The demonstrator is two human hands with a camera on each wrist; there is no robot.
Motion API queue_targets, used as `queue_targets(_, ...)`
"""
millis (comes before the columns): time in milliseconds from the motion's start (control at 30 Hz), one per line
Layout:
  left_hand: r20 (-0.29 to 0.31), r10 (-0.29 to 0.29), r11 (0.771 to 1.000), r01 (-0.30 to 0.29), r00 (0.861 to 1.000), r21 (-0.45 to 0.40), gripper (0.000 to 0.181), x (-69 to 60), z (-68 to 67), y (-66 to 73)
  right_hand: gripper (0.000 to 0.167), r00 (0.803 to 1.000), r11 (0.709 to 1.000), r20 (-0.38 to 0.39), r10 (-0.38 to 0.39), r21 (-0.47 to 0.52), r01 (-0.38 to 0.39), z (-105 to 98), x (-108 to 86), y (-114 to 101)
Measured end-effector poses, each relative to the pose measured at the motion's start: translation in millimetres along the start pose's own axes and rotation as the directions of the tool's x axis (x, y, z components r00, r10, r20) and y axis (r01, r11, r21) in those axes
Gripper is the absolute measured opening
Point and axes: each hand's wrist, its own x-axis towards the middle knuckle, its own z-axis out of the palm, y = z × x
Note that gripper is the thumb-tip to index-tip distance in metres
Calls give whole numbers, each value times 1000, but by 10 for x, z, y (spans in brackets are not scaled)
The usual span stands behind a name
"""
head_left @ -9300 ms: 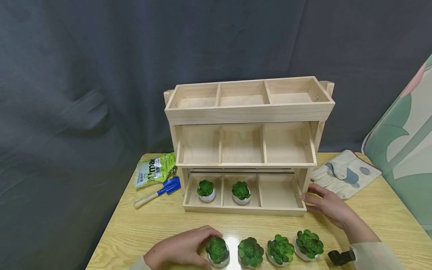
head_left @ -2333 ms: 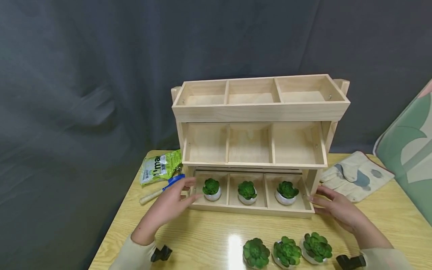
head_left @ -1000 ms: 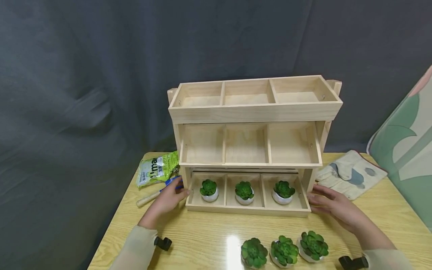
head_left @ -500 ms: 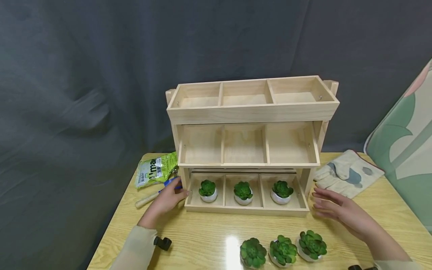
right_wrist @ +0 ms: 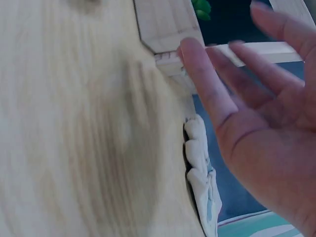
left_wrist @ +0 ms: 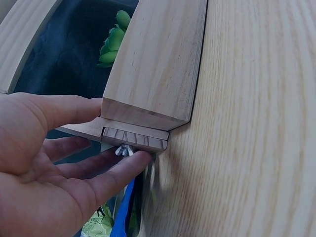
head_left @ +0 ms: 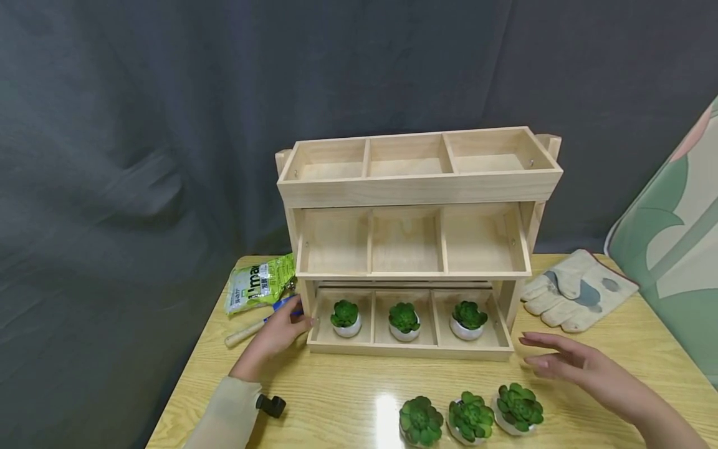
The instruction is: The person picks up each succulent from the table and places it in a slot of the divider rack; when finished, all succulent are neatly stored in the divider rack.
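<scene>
Wooden shelf (head_left: 417, 191): three tiers; bottom tier (head_left: 409, 352) looks complete, one potted succulent (head_left: 404, 318) per compartment. Apparently left: three loose succulents (head_left: 471, 416), in a row on the desk (head_left: 331, 399). Left hand (head_left: 276, 330) grips the shelf's lower left side; right hand (head_left: 594, 373) holds nothing, fingers extended.

Green succulents (head_left: 421, 421), white pots (head_left: 467, 333), pale grained shelf (head_left: 421, 193), yellowish wood-grained table (head_left: 314, 399), dark blue-grey curtain (head_left: 359, 68)
</scene>
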Motion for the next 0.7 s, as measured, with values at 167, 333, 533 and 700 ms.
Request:
queue_targets(167, 3, 7, 1000, -7, 1000, -7, 71, -5, 1, 1, 53, 996, 998, 89, -18, 60, 13, -8, -66, 88)
queue_targets(333, 2, 16, 1000, -16, 1000, 4, 72, -3, -5, -10, 56, 973, 972, 215, -83, 231, 32, -10, -105, 154)
queue_targets(533, 5, 10, 1000, -10, 1000, -5, 72, 8, -6, -23, 66, 892, 885, 393, -221, 465, 15, 63, -111, 204)
queue_targets(700, 5, 4, 1000, -4, 1000, -2, 71, 10, -11, -23, 68, 888, 920, 404, -220, 390, 50, 143, -113, 266)
